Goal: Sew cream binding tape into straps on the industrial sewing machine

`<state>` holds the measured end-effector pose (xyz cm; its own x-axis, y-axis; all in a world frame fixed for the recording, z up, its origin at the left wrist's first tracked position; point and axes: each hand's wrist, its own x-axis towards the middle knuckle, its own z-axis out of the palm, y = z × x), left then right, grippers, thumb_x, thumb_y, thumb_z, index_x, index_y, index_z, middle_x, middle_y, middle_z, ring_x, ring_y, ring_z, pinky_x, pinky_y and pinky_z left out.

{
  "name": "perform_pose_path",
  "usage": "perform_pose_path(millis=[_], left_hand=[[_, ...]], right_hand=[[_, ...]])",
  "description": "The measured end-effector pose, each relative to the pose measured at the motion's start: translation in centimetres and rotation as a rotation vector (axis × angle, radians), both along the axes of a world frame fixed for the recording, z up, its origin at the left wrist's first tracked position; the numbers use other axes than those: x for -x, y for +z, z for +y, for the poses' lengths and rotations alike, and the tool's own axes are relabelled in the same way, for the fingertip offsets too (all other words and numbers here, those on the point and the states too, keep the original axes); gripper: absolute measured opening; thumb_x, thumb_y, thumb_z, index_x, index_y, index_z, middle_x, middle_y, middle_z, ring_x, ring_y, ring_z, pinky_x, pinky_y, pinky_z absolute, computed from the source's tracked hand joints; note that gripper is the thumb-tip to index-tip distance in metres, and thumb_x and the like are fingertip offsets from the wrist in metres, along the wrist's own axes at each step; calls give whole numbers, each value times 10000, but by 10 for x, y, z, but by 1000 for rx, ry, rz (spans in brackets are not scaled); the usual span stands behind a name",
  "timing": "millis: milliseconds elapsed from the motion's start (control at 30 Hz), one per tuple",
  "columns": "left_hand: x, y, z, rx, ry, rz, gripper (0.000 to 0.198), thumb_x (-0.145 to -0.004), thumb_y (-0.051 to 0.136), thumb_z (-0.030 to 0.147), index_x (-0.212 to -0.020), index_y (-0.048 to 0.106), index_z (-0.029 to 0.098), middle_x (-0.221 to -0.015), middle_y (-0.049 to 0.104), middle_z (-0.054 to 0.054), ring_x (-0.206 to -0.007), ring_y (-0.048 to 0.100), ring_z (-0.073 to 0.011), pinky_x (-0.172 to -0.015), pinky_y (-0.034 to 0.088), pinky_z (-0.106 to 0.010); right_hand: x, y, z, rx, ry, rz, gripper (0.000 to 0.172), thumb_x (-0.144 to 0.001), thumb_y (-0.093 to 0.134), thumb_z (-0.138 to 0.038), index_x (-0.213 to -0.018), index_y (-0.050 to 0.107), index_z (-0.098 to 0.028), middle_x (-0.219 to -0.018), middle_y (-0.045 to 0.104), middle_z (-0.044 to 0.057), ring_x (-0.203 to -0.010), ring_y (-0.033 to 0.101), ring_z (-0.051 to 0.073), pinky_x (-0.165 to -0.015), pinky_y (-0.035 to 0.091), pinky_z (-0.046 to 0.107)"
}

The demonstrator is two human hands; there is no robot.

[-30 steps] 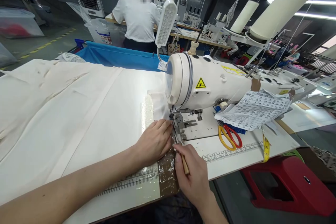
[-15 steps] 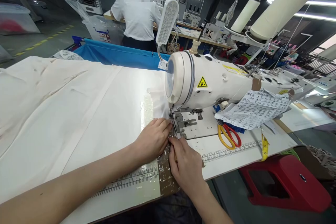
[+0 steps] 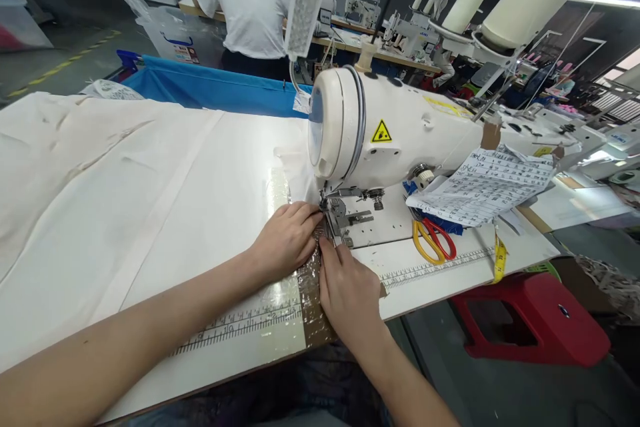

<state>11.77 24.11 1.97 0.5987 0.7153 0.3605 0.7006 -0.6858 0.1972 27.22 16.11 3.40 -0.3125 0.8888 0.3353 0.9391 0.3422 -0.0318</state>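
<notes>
Fingers of my left hand (image 3: 287, 237) and right hand (image 3: 347, 287) lie narrow, pressing cloth (image 3: 150, 200) flat just near of the presser foot (image 3: 333, 213); fingertips this close risk the needle.

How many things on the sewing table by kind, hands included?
Hands: 2, left hand, right hand
Sewing machine: 1
Cream fabric: 1
Scissors: 1
Printed sheet: 1
Yellow tape measure: 1
Total: 7
</notes>
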Motion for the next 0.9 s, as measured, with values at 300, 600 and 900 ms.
perform_pose_path(millis=[300, 600, 900], left_hand=[[-1, 4, 3, 96, 76, -30, 398, -939, 374, 218, -1221, 619, 80, -1231, 649, -154, -1125, 559, -285, -971, 445, -475], [-4, 3, 0, 86, 96, 18, 371, -941, 358, 199, -1161, 629, 73, -1192, 639, -150, -1095, 552, -268, -932, 449, -413], [5, 48, -60, 65, 144, 90, 301, -933, 390, 188, -1078, 631, 80, -1105, 657, -162, -960, 606, -257, -780, 492, -359]], right_hand=[[-84, -21, -96, 236, 55, 848, 323, -1006, 452, -151, -1300, 549, -244, -911, 633, 34, -790, 645, 176, -721, 547, 282], [-89, -100, -125, 443, 112, 704, 224, -896, 467, -125, -856, 681, -179, -1149, 637, 141, -953, 683, 231, -566, 530, 236], [-67, -149, -94, 264, 176, 760, 253, -952, 514, -204, -1116, 704, -170, -1092, 711, 93, -1067, 669, 241, -930, 543, 448]])
